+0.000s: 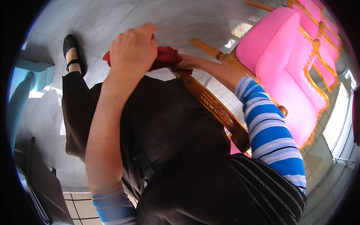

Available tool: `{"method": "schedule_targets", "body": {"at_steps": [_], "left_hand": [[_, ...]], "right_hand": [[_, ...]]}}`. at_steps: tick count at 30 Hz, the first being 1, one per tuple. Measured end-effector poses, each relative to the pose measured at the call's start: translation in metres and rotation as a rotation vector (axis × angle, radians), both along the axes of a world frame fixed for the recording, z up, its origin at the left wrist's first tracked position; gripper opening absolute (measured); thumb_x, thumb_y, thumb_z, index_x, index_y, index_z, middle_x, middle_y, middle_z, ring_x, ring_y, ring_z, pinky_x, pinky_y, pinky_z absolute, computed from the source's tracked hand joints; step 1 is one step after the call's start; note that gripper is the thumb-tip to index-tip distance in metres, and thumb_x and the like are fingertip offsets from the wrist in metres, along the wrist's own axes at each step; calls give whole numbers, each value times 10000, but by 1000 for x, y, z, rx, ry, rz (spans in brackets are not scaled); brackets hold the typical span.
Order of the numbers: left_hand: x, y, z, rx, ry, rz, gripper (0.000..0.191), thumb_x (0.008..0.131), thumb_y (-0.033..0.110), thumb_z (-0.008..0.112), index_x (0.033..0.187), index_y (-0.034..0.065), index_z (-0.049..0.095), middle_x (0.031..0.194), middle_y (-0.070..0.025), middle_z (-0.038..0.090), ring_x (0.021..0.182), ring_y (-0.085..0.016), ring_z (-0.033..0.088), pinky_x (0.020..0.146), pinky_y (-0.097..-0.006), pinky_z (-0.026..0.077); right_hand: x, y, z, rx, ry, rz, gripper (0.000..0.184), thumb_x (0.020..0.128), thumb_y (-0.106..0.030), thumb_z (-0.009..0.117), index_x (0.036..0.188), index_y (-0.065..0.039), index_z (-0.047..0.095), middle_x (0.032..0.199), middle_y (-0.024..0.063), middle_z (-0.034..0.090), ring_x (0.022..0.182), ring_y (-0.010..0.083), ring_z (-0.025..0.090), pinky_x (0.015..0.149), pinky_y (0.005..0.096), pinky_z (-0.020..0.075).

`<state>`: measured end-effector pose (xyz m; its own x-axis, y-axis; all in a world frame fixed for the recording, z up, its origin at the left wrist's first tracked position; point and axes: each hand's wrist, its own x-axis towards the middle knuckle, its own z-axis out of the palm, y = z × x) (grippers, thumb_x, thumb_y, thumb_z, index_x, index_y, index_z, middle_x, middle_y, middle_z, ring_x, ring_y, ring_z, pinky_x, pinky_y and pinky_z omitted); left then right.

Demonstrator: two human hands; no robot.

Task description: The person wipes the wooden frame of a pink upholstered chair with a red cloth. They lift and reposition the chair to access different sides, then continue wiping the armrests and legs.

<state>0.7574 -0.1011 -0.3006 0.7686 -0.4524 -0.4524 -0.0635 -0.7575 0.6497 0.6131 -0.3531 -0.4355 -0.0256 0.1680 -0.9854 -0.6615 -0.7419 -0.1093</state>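
My left hand (132, 47) is raised in front of me, its fingers curled, with the back of the hand towards the camera; it overlaps a red cloth (166, 56), and whether it grips the cloth is hidden. On the far side of the cloth, my right hand (187, 62) presses the cloth round the upper end of a carved wooden chair leg (213, 105). That glossy brown leg slants down beside my dark apron towards my right sleeve.
Pink upholstered chairs (292, 76) with carved golden-brown frames lie in a row at the right. A black shoe (73, 53) rests on grey tiles (121, 17). A dark leather-like object (45, 185) stands lower left, below a pale blue piece (22, 92).
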Motion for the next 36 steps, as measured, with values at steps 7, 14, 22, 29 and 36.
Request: {"method": "schedule_targets", "body": {"at_steps": [7, 14, 22, 29, 36], "left_hand": [[5, 2, 11, -122, -3, 25, 318, 873, 205, 626, 1175, 108, 651, 975, -165, 704, 934, -351, 660, 833, -402, 504], [4, 4, 10, -146, 20, 40, 284, 881, 194, 590, 1133, 89, 667, 950, -136, 713, 894, -327, 666, 809, -400, 509], [-3, -7, 14, -325, 207, 50, 275, 870, 171, 623, 1116, 54, 664, 964, -148, 708, 906, -296, 676, 810, -372, 517], [-6, -14, 6, -449, 257, -20, 282, 872, 171, 627, 1122, 45, 663, 945, -148, 702, 875, -272, 671, 805, -353, 511], [4, -6, -5, -426, 290, 17, 281, 883, 148, 618, 1140, 44, 663, 932, -116, 696, 857, -198, 644, 829, -306, 486]], "right_hand": [[-5, -15, 88, 48, -194, -229, 397, 815, -201, 681, 1164, -18, 635, 950, 73, 698, 852, 179, 666, 745, 302, 529], [-12, 10, 72, -34, -95, -433, 413, 844, -256, 668, 1182, -23, 622, 951, 55, 678, 819, 152, 635, 734, 274, 515], [-3, -48, 229, 23, -83, -291, 616, 832, -236, 686, 1370, -18, 478, 1338, 101, 553, 1245, 189, 489, 1076, 335, 364], [-28, -35, 282, -29, -189, -451, 604, 835, -199, 674, 1381, -23, 484, 1408, 93, 512, 1332, 183, 421, 1128, 337, 304], [-36, -22, 230, -19, -228, -393, 311, 852, -276, 588, 1027, -22, 617, 870, 4, 587, 817, 116, 504, 770, 286, 433]]}}
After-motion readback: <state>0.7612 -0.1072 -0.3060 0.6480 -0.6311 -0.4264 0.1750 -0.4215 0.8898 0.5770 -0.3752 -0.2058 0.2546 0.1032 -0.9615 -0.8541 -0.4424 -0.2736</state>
